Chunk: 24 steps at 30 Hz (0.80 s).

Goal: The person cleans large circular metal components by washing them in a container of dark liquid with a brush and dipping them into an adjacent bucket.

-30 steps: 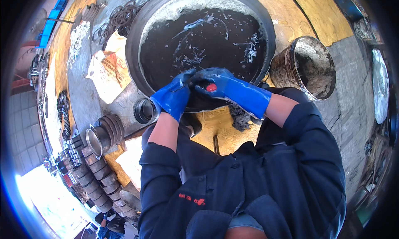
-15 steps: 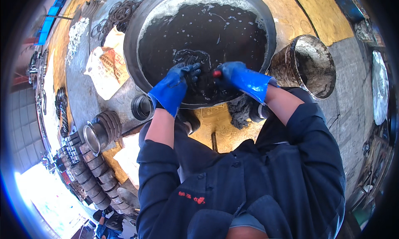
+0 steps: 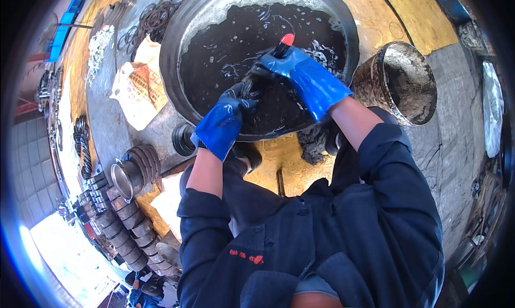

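A wide dark tub (image 3: pixel 170 61) of black, foamy liquid stands before me. Both my hands are over it in blue rubber gloves. My left hand (image 3: pixel 229 105) is closed round a stack of dark rings (image 3: pixel 248 89) just above the liquid, near the tub's close side. In my right hand (image 3: pixel 287 64) is a brush with a dark handle and a red end (image 3: pixel 287 39), the end pointing up and away. Its working end, blurred and partly hidden, meets the rings beside my left hand.
A stained bucket (image 3: pixel 410 83) lies tilted right of the tub. To the left are a printed sack (image 3: pixel 140 88), a heap of dark rings (image 3: pixel 153 21) and several round metal parts (image 3: pixel 122 182). Dark rings (image 3: pixel 184 139) lie by my left knee. Another person (image 3: pixel 144 294) shows at lower left.
My right hand has moved left and away from me, lifting the brush so its red end now points up. Its working end has come onto the rings. My left hand has barely moved.
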Motion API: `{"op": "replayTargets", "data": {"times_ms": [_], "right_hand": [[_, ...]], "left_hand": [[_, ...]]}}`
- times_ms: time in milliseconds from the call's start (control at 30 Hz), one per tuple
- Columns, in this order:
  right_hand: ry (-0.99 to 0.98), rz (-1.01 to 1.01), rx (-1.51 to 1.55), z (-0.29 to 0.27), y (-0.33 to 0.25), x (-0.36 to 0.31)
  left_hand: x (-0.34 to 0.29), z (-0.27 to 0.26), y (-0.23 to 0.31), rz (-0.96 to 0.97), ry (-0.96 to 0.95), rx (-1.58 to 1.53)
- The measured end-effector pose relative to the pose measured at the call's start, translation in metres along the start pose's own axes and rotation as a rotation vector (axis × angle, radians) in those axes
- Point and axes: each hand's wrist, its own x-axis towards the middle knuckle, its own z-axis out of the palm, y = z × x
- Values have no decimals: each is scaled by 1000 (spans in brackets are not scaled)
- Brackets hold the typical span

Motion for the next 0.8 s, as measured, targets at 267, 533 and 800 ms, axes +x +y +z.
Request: {"op": "replayTargets", "data": {"times_ms": [267,533,800], "right_hand": [[-254,-125,313,19,-15,-13],[128,234,-106,4,17,12],[243,263,-293,-20,25,2]], "left_hand": [[-3,-9,17,115,39,-102],[21,11,26,-154,-175,-710],[48,34,14,-500,-236,-1074]]}}
